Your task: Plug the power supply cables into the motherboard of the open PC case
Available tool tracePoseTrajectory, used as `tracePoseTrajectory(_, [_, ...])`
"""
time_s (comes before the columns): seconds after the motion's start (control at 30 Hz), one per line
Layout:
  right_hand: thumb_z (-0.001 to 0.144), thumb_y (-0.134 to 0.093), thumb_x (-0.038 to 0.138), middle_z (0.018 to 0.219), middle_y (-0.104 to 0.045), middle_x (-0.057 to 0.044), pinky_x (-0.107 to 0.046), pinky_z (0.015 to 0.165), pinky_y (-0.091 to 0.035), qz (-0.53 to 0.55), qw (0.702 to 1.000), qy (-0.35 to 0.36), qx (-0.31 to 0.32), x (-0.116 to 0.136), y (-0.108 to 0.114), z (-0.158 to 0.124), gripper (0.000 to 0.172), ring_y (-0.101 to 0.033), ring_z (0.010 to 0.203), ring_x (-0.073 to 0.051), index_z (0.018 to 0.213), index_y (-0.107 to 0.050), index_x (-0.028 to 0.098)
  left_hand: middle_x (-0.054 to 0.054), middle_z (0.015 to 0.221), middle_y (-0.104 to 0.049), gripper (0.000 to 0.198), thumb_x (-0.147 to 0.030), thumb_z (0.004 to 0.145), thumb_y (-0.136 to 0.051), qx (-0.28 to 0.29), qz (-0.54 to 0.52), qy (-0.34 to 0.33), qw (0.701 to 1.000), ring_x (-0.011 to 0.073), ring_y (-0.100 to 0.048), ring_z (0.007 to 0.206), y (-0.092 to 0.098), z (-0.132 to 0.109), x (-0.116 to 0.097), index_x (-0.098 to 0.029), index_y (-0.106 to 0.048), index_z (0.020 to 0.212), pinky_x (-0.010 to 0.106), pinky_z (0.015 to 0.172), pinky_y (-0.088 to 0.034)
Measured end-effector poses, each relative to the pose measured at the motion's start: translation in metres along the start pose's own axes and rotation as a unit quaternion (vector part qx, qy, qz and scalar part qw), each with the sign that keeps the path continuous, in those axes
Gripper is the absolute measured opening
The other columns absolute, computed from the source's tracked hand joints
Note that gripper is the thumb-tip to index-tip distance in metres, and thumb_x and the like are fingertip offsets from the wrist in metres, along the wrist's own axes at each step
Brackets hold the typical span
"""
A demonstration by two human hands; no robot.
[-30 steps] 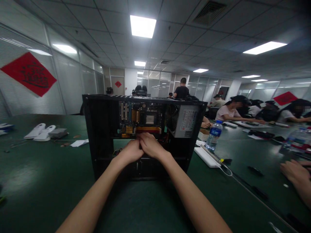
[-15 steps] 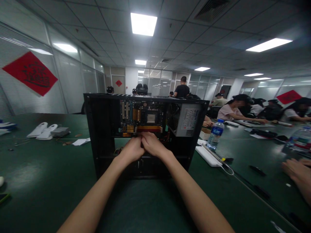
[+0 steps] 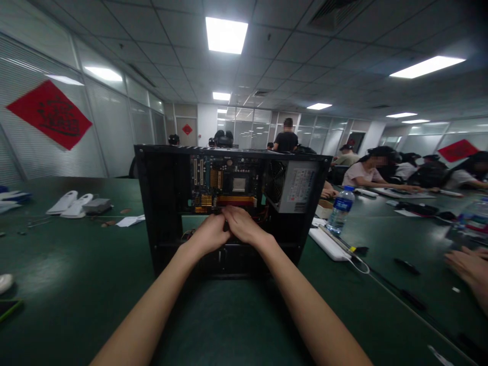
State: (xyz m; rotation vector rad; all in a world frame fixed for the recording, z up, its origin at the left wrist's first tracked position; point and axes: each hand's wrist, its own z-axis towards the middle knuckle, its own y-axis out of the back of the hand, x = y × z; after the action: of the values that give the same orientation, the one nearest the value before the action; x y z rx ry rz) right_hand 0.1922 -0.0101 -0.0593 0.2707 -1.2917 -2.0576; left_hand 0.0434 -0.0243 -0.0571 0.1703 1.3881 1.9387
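An open black computer case (image 3: 163, 203) stands in front of me on the green table. Inside it are a motherboard (image 3: 224, 173) with yellow and red memory slots (image 3: 238, 202) and a silver power supply (image 3: 299, 187) with a fan. Both hands reach into the case, side by side just below the memory slots at the board's lower edge. My left hand (image 3: 211, 233) has its fingers curled and meets my right hand (image 3: 243, 224), whose fingers are bent too. Whatever the fingertips grip is hidden behind the hands. Some wires (image 3: 188, 235) show left of my left hand.
On the right stand a water bottle (image 3: 340, 211) and a white power strip (image 3: 328, 244) with cables. Another person's hand (image 3: 467, 267) rests at the far right. White slippers (image 3: 78, 206), a grey box (image 3: 96, 206) and paper (image 3: 130, 221) lie left. A green-edged phone (image 3: 9, 308) is nearer.
The view has shifted slightly, so the case appears a little farther right. My two hands stay together at the same spot below the memory slots.
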Motion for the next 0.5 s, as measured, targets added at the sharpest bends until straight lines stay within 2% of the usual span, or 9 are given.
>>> tracePoseTrajectory(0.1, [0.106, -0.020, 0.024, 0.140, -0.058, -0.016, -0.045, 0.111, -0.036, -0.008, 0.999, -0.013, 0.028, -0.0002, -0.0009, -0.0017, 0.049, -0.048, 0.136, -0.027, 0.134, -0.058, 0.013, 0.019, 0.099, -0.075, 0.026, -0.017, 0.080, -0.056, -0.009, -0.005, 0.011, 1.000, 0.0308, -0.072, 0.095, -0.0020, -0.0005, 0.0010, -0.009, -0.069, 0.100, 0.033, 0.078, -0.053])
tracePoseTrajectory(0.2, [0.106, -0.021, 0.024, 0.145, -0.054, -0.016, -0.049, 0.114, -0.032, -0.019, 0.999, -0.018, 0.046, -0.0006, -0.0019, -0.0029, 0.049, -0.042, 0.141, -0.028, 0.139, -0.055, 0.014, 0.020, 0.100, -0.075, 0.027, -0.017, 0.080, -0.056, -0.013, -0.001, 0.030, 0.999, 0.0315, -0.072, 0.096, -0.0037, -0.0002, 0.0020, -0.008, -0.070, 0.101, 0.034, 0.079, -0.053])
tracePoseTrajectory(0.5, [0.106, -0.022, 0.024, 0.147, -0.052, -0.016, -0.052, 0.112, -0.033, -0.006, 0.999, -0.022, 0.042, 0.0004, 0.0008, -0.0041, 0.047, -0.041, 0.142, -0.027, 0.140, -0.053, 0.016, 0.017, 0.108, -0.075, 0.031, -0.020, 0.082, -0.058, 0.005, -0.019, 0.029, 0.999, 0.0297, -0.070, 0.105, 0.0017, -0.0005, -0.0018, -0.011, -0.069, 0.109, 0.033, 0.087, -0.052])
